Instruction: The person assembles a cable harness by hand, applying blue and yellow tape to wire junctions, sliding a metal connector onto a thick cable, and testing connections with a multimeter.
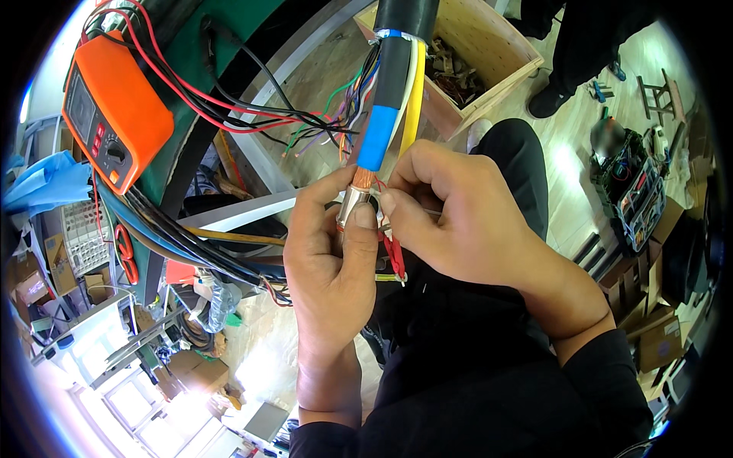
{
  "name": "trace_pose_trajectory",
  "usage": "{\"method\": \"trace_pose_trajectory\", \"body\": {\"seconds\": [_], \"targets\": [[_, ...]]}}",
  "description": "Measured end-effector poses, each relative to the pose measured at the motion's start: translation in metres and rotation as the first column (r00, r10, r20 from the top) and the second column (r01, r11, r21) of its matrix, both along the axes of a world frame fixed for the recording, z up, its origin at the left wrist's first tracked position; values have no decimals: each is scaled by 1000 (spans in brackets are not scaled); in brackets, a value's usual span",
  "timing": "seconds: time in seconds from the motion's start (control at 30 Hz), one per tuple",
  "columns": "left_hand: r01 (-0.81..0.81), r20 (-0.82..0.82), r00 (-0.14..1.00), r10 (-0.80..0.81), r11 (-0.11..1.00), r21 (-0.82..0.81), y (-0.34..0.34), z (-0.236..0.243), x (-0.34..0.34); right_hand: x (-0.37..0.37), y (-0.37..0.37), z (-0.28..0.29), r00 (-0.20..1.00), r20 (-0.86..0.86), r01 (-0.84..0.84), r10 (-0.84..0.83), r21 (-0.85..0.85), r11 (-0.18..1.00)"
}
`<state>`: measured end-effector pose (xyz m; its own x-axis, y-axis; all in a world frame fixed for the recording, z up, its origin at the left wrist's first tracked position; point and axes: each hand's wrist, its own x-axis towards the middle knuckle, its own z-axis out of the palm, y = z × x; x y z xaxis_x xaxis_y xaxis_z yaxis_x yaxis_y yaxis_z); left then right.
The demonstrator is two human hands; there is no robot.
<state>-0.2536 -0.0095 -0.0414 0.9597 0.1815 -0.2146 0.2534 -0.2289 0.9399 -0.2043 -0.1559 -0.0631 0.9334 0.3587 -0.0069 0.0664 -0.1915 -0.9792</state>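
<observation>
My left hand [324, 248] is closed around a shiny metal cable connector [353, 204], with the thumb along its side. Bare copper strands [363, 179] run into the connector's upper end. They come out of a blue sleeve [377, 137] on a black conductor, which leaves a thick black cable [408, 17]. Close on the right, my right hand [466, 202] pinches with thumb and forefinger beside the copper; what lies between the fingertips is too small to name. Below those fingers hangs a red-sleeved clip [395, 259]. A yellow wire [414, 99] runs behind the right hand.
Thin coloured wires [347, 122] fan out left of the cable. An orange multimeter [118, 114] with red and black leads sits on a green surface [252, 17]. A wooden crate [500, 46] stands behind; another person's shoe [546, 101] and an open toolbox [634, 191] are at right.
</observation>
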Motion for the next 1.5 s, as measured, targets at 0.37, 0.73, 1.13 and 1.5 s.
{"method": "trace_pose_trajectory", "body": {"seconds": [0.37, 0.73, 1.13, 1.5], "targets": [[-4, -8, 1000, 4, 1000, -8, -1, 1, 1, 6, 2, 0, 990, -123, -42, 66, 184, 982], [-10, -17, 1000, 10, 1000, -23, -3, 5, 2, 5, 1, -3, 998, -66, 3, 6, 140, 990], [-34, 44, 998, 36, 998, -45, -8, -12, 0, 1, -1, -24, 980, -201, 47, 0, 231, 972], [-33, 3, 999, 34, 995, -99, -9, -12, -1, 2, -1, -37, 984, -180, 20, 17, 206, 978]]}}
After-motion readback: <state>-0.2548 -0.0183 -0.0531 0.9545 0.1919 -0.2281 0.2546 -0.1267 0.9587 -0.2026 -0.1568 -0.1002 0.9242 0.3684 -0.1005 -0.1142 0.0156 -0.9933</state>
